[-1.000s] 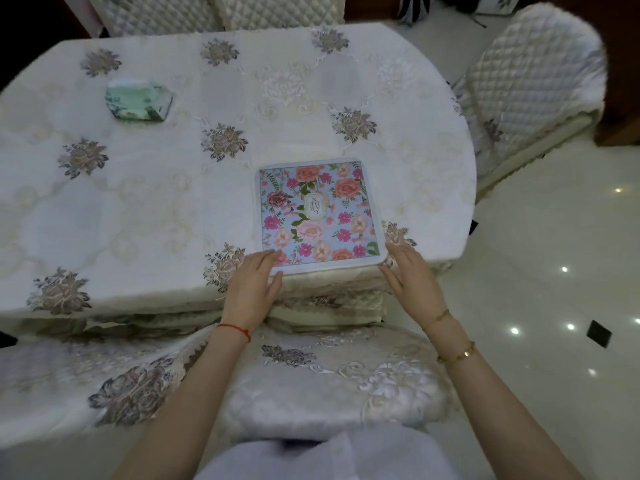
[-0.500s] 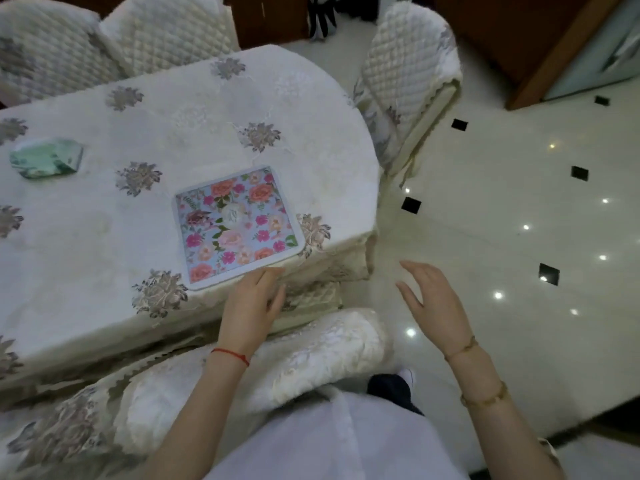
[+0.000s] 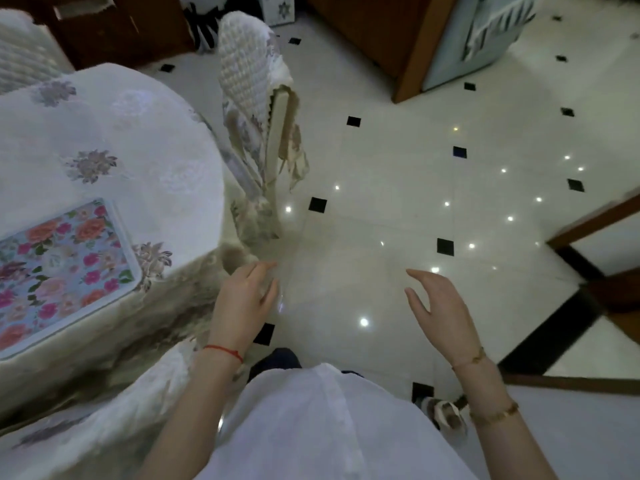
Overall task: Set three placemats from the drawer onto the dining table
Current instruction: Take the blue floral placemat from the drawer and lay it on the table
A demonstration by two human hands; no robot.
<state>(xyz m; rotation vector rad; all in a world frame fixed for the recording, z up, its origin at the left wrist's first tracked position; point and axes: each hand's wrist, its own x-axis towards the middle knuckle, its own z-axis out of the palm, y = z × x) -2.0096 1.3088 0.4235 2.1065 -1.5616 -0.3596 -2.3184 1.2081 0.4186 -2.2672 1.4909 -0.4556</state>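
Note:
A floral placemat (image 3: 59, 268) with pink and orange roses lies flat near the right end of the dining table (image 3: 145, 161), which has a white embroidered cloth. My left hand (image 3: 246, 299) hovers off the table's corner, right of the placemat, fingers loosely apart and holding nothing. My right hand (image 3: 440, 313) is out over the tiled floor, fingers spread, also with nothing in it. No drawer is in view.
A quilted white chair (image 3: 256, 109) stands at the table's right end. Another covered chair (image 3: 114, 403) sits tucked in at my lower left. Glossy floor tiles (image 3: 398, 202) with black diamonds stretch to the right. Dark wood furniture (image 3: 381, 32) stands at the back, a doorframe (image 3: 595, 220) at right.
Both hands have left the placemat and drawn off the table. The view has swung right, so the table and placemat have slid to the left edge and the floor fills the middle.

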